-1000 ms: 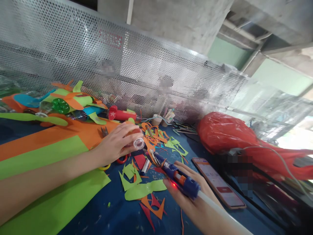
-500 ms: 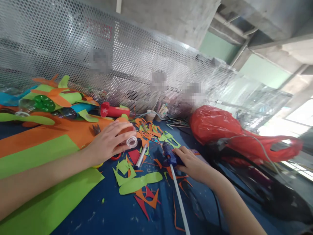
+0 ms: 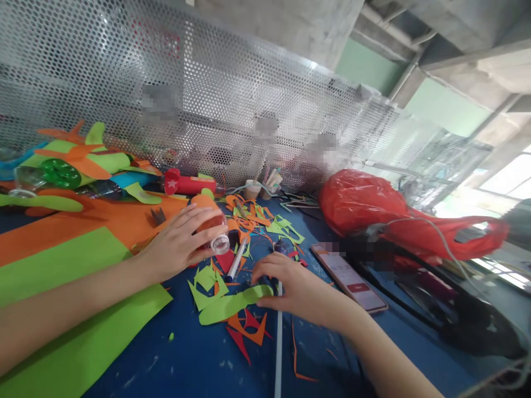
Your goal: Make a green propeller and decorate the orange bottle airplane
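Observation:
My left hand (image 3: 178, 243) is wrapped round a clear plastic bottle (image 3: 213, 229) covered partly in orange paper, lying on its side with the open neck pointing right. My right hand (image 3: 290, 287) pinches the right end of a green propeller-shaped paper cutout (image 3: 232, 304) on the blue tabletop (image 3: 194, 365). The glue gun (image 3: 282, 247) lies just beyond that hand, mostly hidden, with its white glue stick (image 3: 277, 342) pointing towards me. A marker pen (image 3: 236, 260) lies between the two hands.
Green (image 3: 74, 326) and orange (image 3: 83, 226) paper sheets lie at left, with paper-and-bottle planes (image 3: 83, 166) behind. Paper scraps (image 3: 265, 221) litter the middle. A phone (image 3: 348, 276), a red plastic bag (image 3: 373, 210) and cables sit at right. Perforated metal screen (image 3: 207, 99) closes the back.
My right hand has put down the glue gun, moved left and taken hold of the green cutout. The left hand has stayed on the bottle.

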The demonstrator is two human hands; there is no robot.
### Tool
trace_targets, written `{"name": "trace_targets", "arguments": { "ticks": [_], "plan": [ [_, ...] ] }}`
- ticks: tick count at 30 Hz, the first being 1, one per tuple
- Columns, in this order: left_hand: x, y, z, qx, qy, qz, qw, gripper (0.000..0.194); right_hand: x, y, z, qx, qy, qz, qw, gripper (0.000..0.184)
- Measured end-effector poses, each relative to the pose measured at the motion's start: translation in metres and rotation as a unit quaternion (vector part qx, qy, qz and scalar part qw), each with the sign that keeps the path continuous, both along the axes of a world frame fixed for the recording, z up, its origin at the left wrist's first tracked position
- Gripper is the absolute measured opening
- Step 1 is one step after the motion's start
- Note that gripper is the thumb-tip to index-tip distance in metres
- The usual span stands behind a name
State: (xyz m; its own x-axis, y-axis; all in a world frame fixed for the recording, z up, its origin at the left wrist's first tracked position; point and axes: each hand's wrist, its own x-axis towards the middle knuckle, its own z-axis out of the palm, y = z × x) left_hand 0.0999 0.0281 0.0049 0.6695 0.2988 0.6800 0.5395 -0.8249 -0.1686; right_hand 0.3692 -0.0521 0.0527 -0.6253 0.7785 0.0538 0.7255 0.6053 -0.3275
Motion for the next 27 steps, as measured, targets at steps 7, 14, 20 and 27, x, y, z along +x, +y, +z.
{"name": "trace_targets", "arguments": {
  "ticks": [7, 14, 20, 27],
  "plan": [
    [0.000, -0.001, -0.004, 0.022, 0.018, 0.011, 1.000, 0.040, -0.003, -0.001, -0.009, 0.006, -0.053, 0.002, 0.999, 0.009],
    [0.001, -0.001, -0.003, 0.024, 0.016, 0.004, 1.000, 0.039, -0.010, -0.008, -0.006, 0.052, -0.015, -0.011, 0.998, 0.015],
    [0.003, 0.000, -0.004, 0.037, 0.026, 0.002, 0.999, 0.037, -0.019, -0.013, 0.001, 0.119, 0.119, -0.010, 0.986, 0.015],
    [0.002, -0.003, -0.003, 0.033, 0.058, 0.000, 0.998, 0.039, -0.033, -0.012, -0.004, 0.188, 0.114, 0.029, 0.975, 0.011]
  ]
}}
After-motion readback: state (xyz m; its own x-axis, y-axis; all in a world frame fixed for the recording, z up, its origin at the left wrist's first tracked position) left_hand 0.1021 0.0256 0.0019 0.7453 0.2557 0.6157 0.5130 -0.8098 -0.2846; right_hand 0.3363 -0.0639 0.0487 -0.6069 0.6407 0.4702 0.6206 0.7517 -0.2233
